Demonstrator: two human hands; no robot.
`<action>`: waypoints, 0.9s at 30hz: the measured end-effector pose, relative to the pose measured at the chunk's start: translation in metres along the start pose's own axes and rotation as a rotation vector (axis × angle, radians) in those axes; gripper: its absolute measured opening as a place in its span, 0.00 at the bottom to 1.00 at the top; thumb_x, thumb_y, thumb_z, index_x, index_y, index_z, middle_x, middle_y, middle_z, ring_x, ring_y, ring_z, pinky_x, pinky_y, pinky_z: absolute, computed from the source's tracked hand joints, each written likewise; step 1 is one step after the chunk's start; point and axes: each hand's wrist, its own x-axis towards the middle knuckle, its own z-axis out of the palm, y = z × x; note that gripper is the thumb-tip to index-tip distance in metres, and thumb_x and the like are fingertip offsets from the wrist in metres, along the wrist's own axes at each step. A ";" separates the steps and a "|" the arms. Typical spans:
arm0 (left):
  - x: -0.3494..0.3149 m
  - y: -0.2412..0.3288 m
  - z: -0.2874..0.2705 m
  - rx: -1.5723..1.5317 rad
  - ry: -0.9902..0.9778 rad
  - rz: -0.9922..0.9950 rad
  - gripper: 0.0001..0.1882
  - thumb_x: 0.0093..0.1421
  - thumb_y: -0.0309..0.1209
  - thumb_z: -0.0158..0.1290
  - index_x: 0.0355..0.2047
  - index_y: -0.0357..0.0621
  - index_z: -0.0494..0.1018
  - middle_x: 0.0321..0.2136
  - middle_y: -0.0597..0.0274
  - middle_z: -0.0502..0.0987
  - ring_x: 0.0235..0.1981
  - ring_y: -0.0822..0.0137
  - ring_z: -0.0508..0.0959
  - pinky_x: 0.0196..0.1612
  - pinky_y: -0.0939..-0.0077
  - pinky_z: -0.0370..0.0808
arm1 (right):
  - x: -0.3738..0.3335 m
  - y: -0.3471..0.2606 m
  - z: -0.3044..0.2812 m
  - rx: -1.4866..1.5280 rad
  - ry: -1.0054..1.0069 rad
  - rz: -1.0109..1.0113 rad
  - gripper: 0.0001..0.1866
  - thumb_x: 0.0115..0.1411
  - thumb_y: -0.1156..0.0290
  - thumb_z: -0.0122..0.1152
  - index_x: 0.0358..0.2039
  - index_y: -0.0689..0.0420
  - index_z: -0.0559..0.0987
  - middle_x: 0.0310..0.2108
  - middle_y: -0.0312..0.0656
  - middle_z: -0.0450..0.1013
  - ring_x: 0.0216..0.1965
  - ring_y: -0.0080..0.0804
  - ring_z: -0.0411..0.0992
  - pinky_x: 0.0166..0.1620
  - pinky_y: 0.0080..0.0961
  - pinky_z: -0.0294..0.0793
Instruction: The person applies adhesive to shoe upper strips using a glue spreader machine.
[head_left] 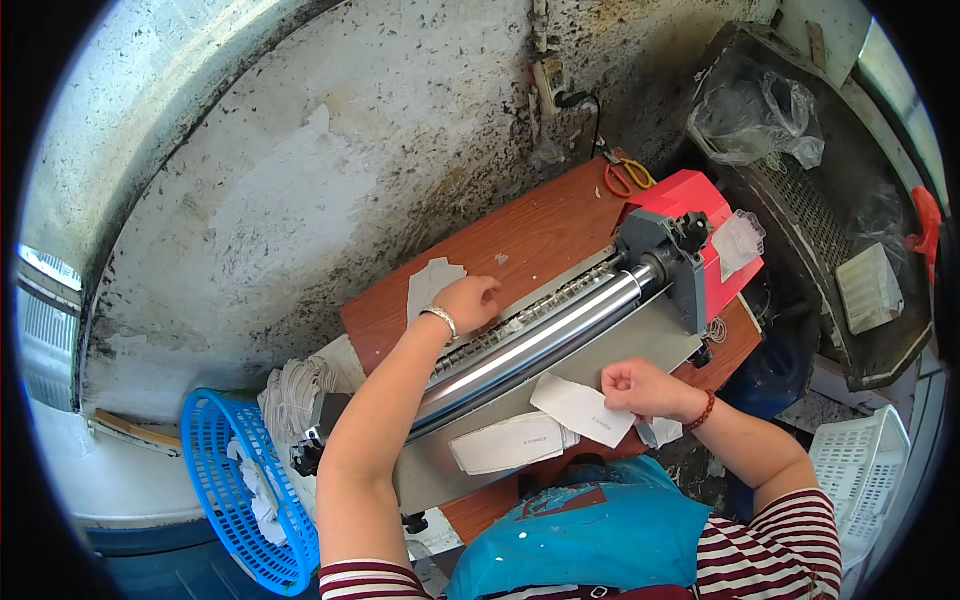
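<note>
Clock positions taken from the steel roller [540, 343], middle of view.

Nearest, 6 o'clock: blue apron [610, 525], cut off by the lower edge; dark patch on it, unreadable. Between apron and roller, 6 to 7 o'clock: stack of pale sheets [500, 444], its lower layers mostly hidden. At 5 o'clock: loose pale sheet [575, 407], corner pinched between thumb and fingers of the right hand [640, 388], other end overlapping the stack. Paper or cloth: cannot tell.

Hands well apart. Left hand [468, 305] at 10 o'clock, beyond the roller, fingers loosely curled; cannot tell whether they grip anything. It partly covers pale scraps [432, 285] on the wooden table [385, 300]. Left forearm [375, 440] hides part of the roller's near end.

Blue basket [195, 440], 8 o'clock, white pieces inside. Red housing [680, 195], 1 to 2 o'clock, partly behind a clear bag [738, 243]. Scissors [622, 178] beyond, 1 o'clock, blades hard to make out.

Writing: small dark line on the loose sheet and the stack's top sheet, too tiny to read.
</note>
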 end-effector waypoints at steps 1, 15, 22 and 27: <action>-0.001 0.006 0.001 -0.055 0.005 0.057 0.21 0.52 0.36 0.53 0.46 0.42 0.72 0.37 0.52 0.77 0.34 0.64 0.78 0.40 0.71 0.74 | 0.002 -0.002 -0.002 0.036 0.005 0.047 0.06 0.52 0.70 0.56 0.22 0.54 0.69 0.15 0.30 0.66 0.12 0.16 0.63 0.12 0.14 0.60; -0.016 0.036 0.006 -0.276 -0.098 0.124 0.16 0.52 0.39 0.56 0.36 0.40 0.77 0.28 0.61 0.76 0.30 0.71 0.74 0.36 0.77 0.72 | 0.007 -0.004 0.000 0.007 0.261 -0.135 0.07 0.54 0.69 0.57 0.24 0.58 0.72 0.19 0.34 0.71 0.17 0.17 0.69 0.17 0.15 0.66; -0.001 0.007 -0.002 -0.443 0.121 0.051 0.06 0.50 0.25 0.56 0.30 0.38 0.77 0.26 0.62 0.78 0.27 0.74 0.75 0.33 0.79 0.74 | -0.002 0.003 0.021 -0.292 0.449 -0.402 0.08 0.54 0.68 0.59 0.26 0.59 0.75 0.18 0.37 0.73 0.20 0.24 0.72 0.25 0.23 0.72; 0.009 -0.036 -0.025 -0.443 0.408 -0.024 0.06 0.48 0.25 0.54 0.28 0.38 0.76 0.23 0.60 0.78 0.25 0.71 0.75 0.33 0.78 0.73 | -0.004 -0.005 0.053 -0.547 0.424 -0.669 0.04 0.53 0.70 0.58 0.28 0.55 0.75 0.23 0.39 0.73 0.24 0.35 0.73 0.26 0.28 0.72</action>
